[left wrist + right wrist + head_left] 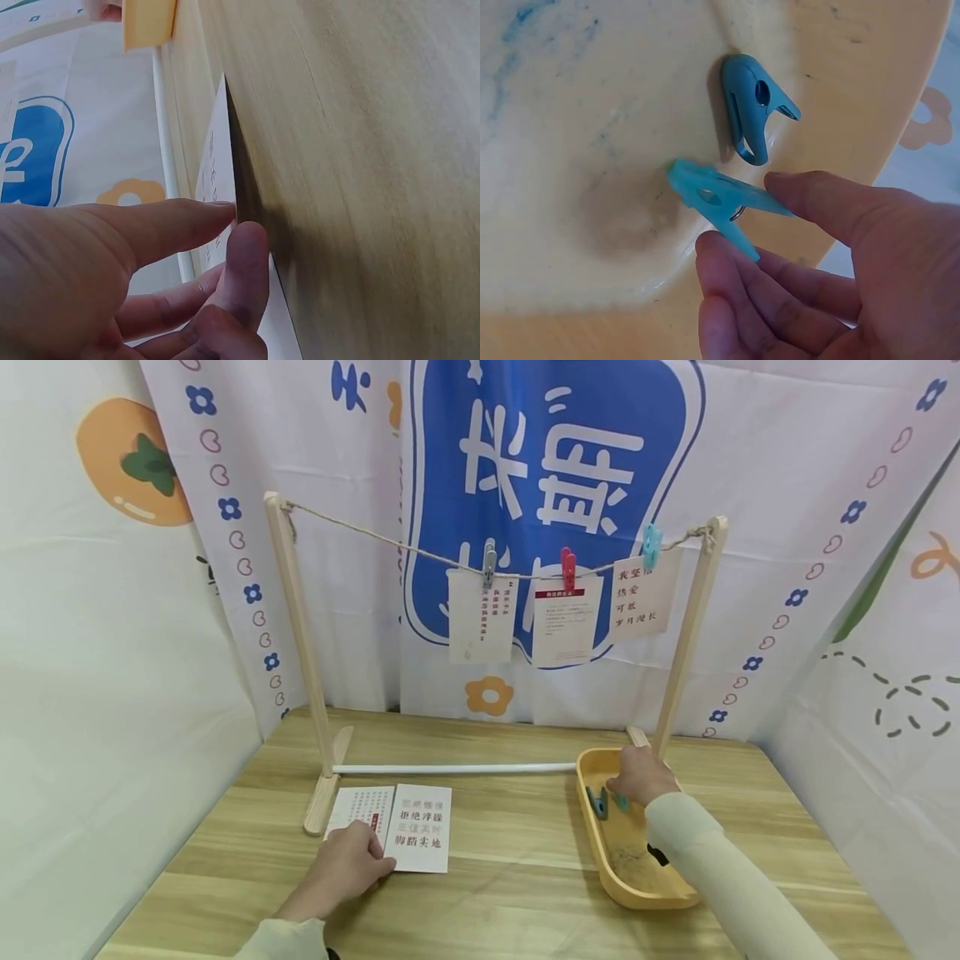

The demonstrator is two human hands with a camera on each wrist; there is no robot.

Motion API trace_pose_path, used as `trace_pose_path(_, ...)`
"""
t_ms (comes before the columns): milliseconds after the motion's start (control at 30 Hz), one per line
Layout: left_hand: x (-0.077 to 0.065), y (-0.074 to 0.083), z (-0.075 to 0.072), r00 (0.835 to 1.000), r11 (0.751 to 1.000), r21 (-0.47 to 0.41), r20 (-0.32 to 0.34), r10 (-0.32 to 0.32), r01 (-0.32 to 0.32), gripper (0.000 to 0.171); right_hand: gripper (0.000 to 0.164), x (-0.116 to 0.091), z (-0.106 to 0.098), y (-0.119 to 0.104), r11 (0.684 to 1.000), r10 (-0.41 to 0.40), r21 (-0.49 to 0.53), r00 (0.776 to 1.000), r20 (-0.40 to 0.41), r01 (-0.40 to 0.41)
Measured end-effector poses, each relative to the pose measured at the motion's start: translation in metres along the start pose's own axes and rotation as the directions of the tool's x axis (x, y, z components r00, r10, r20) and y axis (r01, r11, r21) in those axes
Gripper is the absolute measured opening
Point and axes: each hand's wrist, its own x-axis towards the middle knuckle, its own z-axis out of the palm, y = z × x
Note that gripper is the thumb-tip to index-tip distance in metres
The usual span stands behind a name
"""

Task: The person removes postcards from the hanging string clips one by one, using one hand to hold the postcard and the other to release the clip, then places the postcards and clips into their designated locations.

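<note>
My left hand is at the lower edge of a white card with printed characters, pinching it between thumb and fingers. In the left wrist view that card's edge tilts slightly up from the wood. A second printed card lies beside it, partly hidden by the hand. Inside the yellow tray, my right hand pinches the two handles of a light turquoise clothespin between thumb and fingers. A darker blue-green clothespin lies next to it in the tray.
A string spans two wooden posts joined by a white bar. Three cards hang from it by a grey clothespin, a red clothespin and a light blue clothespin. Printed cloth stands behind.
</note>
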Motion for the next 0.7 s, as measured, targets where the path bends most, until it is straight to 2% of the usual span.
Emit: trace_pose_path(700,0.0047,0.0043,0.0012,0.999,0.998,0.051,0.044,-0.024,0.022,0.025,0.034,0.0077,0.0068,0.002,0.995,0.033,-0.089,0.999,0.003,-0.032)
